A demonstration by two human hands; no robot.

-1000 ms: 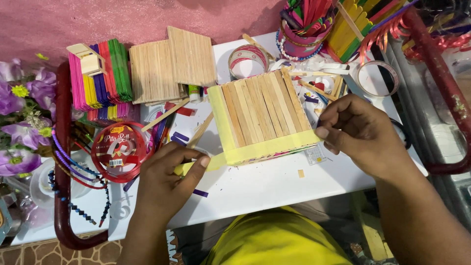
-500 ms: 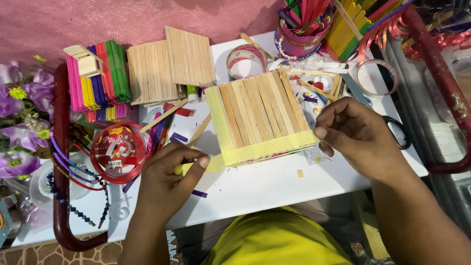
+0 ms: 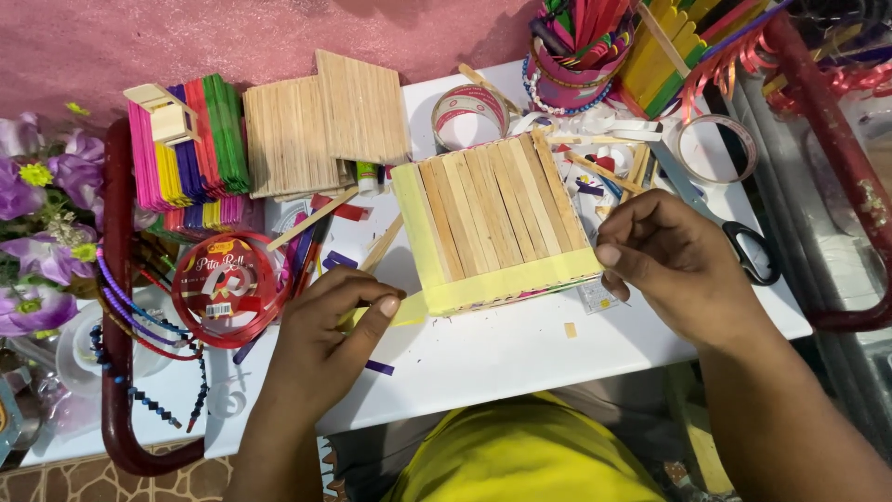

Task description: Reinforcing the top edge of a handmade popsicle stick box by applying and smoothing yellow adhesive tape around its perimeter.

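Starting far left of frame: purple artificial flowers [image 3: 42, 214] sit by a curved dark-red bar [image 3: 116, 307], w/ a red ribbon spool [image 3: 228, 290] just right of it on the white table [image 3: 520, 349]. Upper left, a stack of coloured craft sticks [image 3: 190, 149], then flat panels of plain wooden sticks [image 3: 321, 125] beside them.

Left hand [image 3: 325, 339], lower centre-left, fingers curled narrow w/ thumb pressed down on a yellow tape strip [image 3: 409, 309] that runs off the lower-left corner of the stick panel [image 3: 492, 218]. Can't tell if it's pinched or just pinned flat to the table.

Panel is mid-frame: wooden sticks side by side, long axes running up-down w/ a slight tilt, yellow band along left & bottom edges. That bottom band lies left-right, spanning btwn the two hands. Panel sits up & right of left hand's fingers, up & left of right hand's.

Right hand [image 3: 683, 265], centre-right, thumb and fingers closed narrow on the panel's lower-right corner, touching the band's end. Both hands sit abt equally close; right one is on the panel itself, left only on the tape tail.

Further right: scissors [image 3: 729, 232] partly under right hand, a clear tape roll [image 3: 715, 149], and a beaded cup of sticks [image 3: 581, 56] at top.
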